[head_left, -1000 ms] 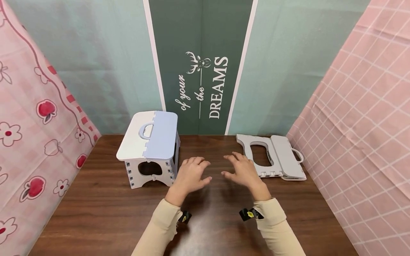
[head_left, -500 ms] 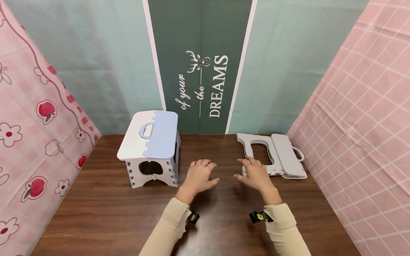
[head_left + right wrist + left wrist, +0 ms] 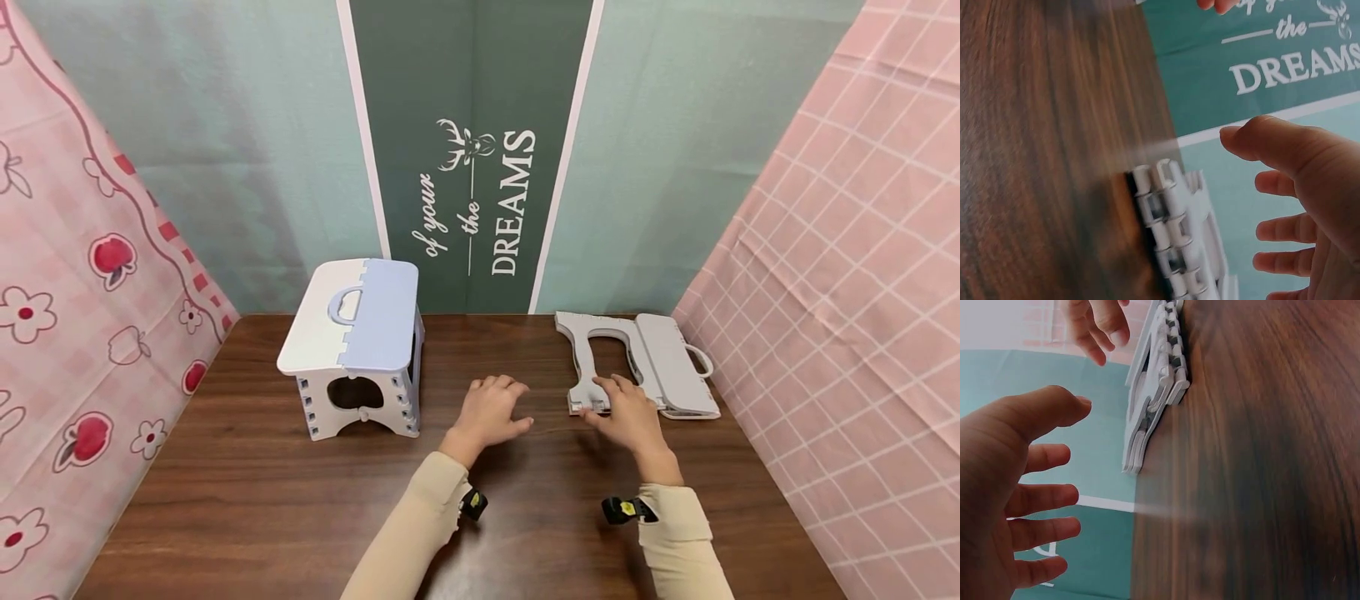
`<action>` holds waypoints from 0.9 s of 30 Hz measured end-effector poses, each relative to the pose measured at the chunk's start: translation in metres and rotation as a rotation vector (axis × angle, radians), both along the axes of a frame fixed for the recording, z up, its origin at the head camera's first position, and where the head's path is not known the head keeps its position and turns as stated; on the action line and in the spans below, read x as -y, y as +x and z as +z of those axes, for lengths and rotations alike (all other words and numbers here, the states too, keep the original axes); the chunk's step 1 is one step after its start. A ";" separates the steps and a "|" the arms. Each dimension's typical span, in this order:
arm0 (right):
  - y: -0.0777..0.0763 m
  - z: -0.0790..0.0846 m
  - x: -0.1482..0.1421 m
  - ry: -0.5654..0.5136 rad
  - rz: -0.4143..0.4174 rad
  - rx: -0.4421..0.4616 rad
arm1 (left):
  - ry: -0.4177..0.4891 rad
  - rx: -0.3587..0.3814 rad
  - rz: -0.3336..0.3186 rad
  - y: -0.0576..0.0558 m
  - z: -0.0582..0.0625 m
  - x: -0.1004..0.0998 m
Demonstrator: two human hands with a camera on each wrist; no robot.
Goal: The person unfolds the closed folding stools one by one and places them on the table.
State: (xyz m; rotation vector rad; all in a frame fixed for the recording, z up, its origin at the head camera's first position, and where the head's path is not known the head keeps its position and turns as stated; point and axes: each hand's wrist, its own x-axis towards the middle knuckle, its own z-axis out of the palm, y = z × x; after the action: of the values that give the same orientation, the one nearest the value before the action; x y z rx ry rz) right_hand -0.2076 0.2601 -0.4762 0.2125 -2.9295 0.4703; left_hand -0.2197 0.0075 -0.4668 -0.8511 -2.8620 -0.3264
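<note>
A folded white folding stool [image 3: 678, 367] lies flat at the right rear of the table, its handle toward the right wall. Over its near edge hovers my right hand [image 3: 630, 417], fingers relaxed and holding nothing; the right wrist view shows the stool's hinged edge [image 3: 1175, 237] apart from the fingers. My left hand [image 3: 491, 414] hangs above the table's middle, fingers spread, with nothing in it. On the left stands an unfolded folding stool [image 3: 378, 321], upright, its top half white and half light blue, with a blue handle in the middle.
Everything rests on a brown wood-grain table [image 3: 285, 517]. A green printed cloth [image 3: 472, 75] hangs behind it. Pink patterned cloth [image 3: 82, 350] borders the left side, and pink checked cloth [image 3: 840, 275] the right.
Both hands have moved to the right. The right hand has come from the folded stool's left side to over its near edge. Both stools have stayed in place.
</note>
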 end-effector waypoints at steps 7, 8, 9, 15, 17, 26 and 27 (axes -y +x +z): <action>-0.001 -0.014 -0.011 -0.010 -0.048 0.007 | 0.017 0.022 -0.019 -0.002 -0.008 -0.015; -0.001 -0.016 -0.012 -0.010 -0.052 0.009 | 0.023 0.029 -0.019 -0.002 -0.010 -0.016; -0.001 -0.017 -0.013 -0.013 -0.054 0.012 | 0.030 0.038 -0.019 -0.002 -0.011 -0.017; -0.002 -0.021 -0.021 -0.020 -0.072 0.019 | 0.059 0.062 0.003 -0.003 -0.021 -0.024; -0.002 -0.022 -0.025 -0.024 -0.081 0.009 | 0.070 0.058 0.009 -0.004 -0.023 -0.026; -0.005 -0.027 -0.046 -0.083 -0.138 -0.037 | 0.119 0.040 0.024 -0.007 -0.026 -0.040; -0.005 -0.027 -0.048 -0.086 -0.144 -0.034 | 0.118 0.045 0.027 -0.008 -0.026 -0.042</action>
State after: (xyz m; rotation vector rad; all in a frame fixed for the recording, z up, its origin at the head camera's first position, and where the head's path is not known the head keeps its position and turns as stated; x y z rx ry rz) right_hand -0.2128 0.3083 -0.5033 -0.0018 -2.8582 0.5623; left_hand -0.2274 0.0493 -0.4931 -0.7921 -2.8588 -0.5119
